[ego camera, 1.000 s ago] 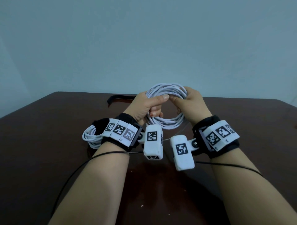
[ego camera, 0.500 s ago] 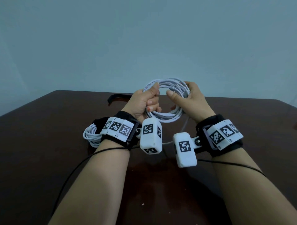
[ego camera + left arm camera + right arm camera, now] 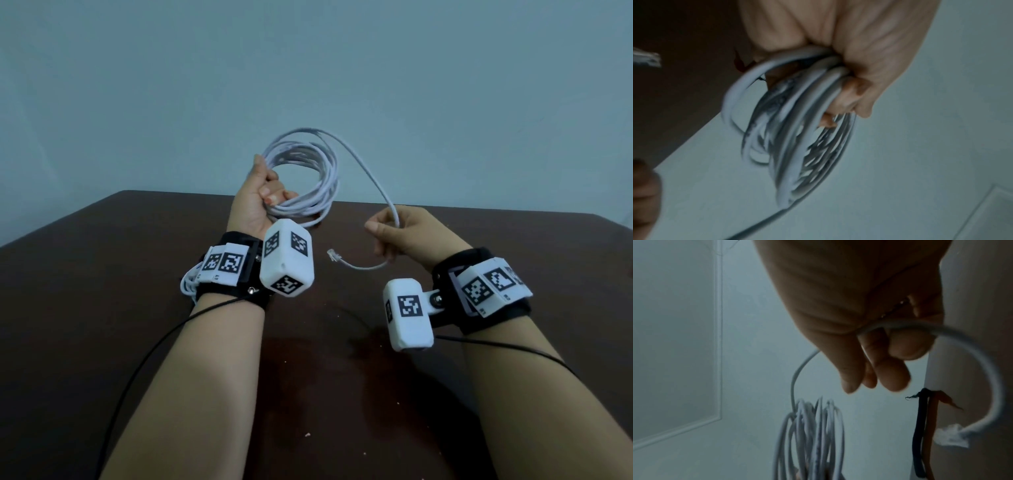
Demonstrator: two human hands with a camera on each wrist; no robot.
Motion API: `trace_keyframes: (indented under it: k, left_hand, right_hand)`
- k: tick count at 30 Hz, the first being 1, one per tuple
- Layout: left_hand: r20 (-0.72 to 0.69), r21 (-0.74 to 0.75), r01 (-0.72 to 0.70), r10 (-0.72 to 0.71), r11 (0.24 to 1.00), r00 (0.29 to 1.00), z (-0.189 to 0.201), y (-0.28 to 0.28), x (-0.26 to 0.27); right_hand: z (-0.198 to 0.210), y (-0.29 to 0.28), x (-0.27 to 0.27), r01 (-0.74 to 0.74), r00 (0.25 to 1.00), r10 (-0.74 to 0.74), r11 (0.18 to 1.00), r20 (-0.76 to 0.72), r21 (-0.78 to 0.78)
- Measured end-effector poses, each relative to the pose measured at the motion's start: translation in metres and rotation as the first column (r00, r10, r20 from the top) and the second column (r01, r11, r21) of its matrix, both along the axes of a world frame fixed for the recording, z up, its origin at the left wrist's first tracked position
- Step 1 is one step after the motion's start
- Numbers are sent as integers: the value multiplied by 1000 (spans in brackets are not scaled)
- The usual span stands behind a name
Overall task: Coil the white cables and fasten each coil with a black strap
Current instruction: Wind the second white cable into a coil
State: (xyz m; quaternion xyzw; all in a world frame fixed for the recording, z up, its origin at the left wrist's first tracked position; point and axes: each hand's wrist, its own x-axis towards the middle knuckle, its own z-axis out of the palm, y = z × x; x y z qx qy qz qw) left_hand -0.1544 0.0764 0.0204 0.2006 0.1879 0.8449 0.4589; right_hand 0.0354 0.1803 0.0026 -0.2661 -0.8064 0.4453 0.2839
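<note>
My left hand (image 3: 260,202) is raised above the table, its fingers curled round one side of a coil of white cable (image 3: 318,192). The left wrist view shows that grip up close, the hand (image 3: 869,56) wrapped round several blurred loops of the coil (image 3: 797,129). One loose length of cable (image 3: 376,178) arcs from the top of the coil down to my right hand (image 3: 404,233), which pinches it near its end. The clear plug (image 3: 331,255) sticks out to the left below that hand. In the right wrist view the plug (image 3: 951,436) hangs past the hand (image 3: 849,305).
A second white coil (image 3: 187,284) lies on the dark brown table (image 3: 102,274), mostly hidden behind my left wrist. A black strip with a frayed end (image 3: 920,418) shows in the right wrist view; I cannot tell what it is. A pale wall stands behind the table.
Both hands held the coil together. My right hand has let go of it and drawn the free end out to the right, while my left hand has lifted the coil higher.
</note>
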Motion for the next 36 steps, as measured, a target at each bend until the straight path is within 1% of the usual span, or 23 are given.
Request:
trace_keyframes:
  k: [3,6,9,12,17,22,26,28,32,36]
  left_hand:
    - [64,22,-40,39,999,997,-2,-3,-5]
    - [82,10,-65,64,998,995,-4,-2,-4]
    - [99,2,-58,58,998,993,-4,0,-2]
    - [86,-5,-61,61,998,994,-4,1,-2]
    - [71,-12,-71,72,997,995,-4,1,-2]
    - [37,-21,-79,79,997,996,-5,3,-2]
    - [29,-22,-87,87,996,996,-5,3,-1]
    - [25,-30,-104,105,994,994,-5,4,1]
    - [19,-79,-145,147,986,989,-4,4,4]
    - [8,-117,-172,174,978,985,-5,6,5]
  right_hand:
    - [-4,6,-3,75,991,-78,997,-107,-34]
    - [-2,7,-3,187,952,-196,981,-236,-59]
    - [2,6,-2,291,930,-275,956,-244,33]
    - [2,6,-4,354,909,-323,932,-265,78]
    - [0,6,-6,360,916,-327,926,-234,111]
    - [-4,15,-8,442,886,-413,890,-211,112]
    - [-4,15,-8,448,886,-419,884,-198,136]
    - [-3,14,-6,454,886,-423,874,-189,175]
    - [1,7,-4,449,893,-429,838,-135,310]
    - [6,1,-3,398,909,-413,818,-57,416]
